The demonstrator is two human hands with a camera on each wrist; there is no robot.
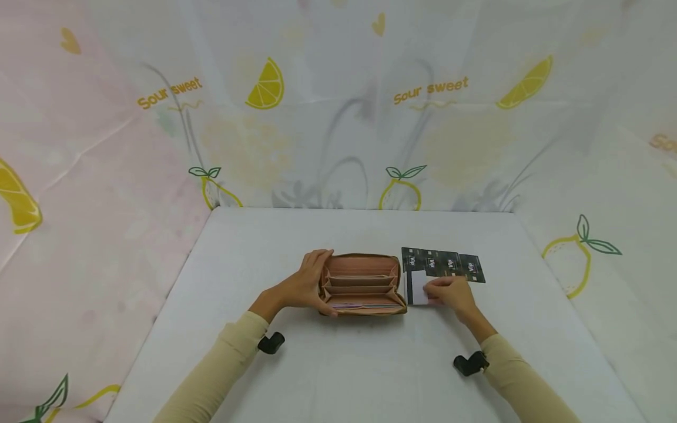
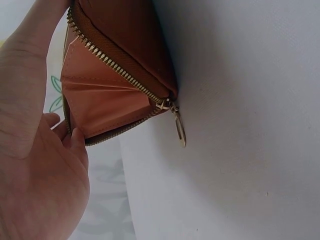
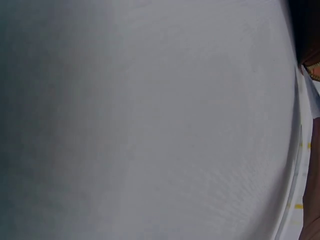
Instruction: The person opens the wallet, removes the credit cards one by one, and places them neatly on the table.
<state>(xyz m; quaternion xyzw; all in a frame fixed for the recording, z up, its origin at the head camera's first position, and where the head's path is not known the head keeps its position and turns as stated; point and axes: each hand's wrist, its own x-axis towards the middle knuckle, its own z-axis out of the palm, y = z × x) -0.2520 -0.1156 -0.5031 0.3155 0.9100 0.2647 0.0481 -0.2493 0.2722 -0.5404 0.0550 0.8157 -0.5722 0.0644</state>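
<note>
In the head view a tan zip-around wallet (image 1: 365,281) lies unzipped and spread, its pleated compartments facing up and paper edges showing along the near side. My left hand (image 1: 308,283) grips its left end, fingers at the far rim and thumb at the near one. The left wrist view shows the wallet's folded lining (image 2: 110,107) and brass zipper pull (image 2: 180,129). Just right of the wallet, my right hand (image 1: 451,294) pinches a white card (image 1: 419,288) with a black stripe. The right wrist view catches only a sliver of that hand (image 3: 311,185) and card.
Several dark cards marked "Vip" (image 1: 449,263) lie overlapping in a row beyond the right hand. A white cloth covers the table (image 1: 338,364). Behind and at both sides hangs a lemon-printed fabric (image 1: 328,135).
</note>
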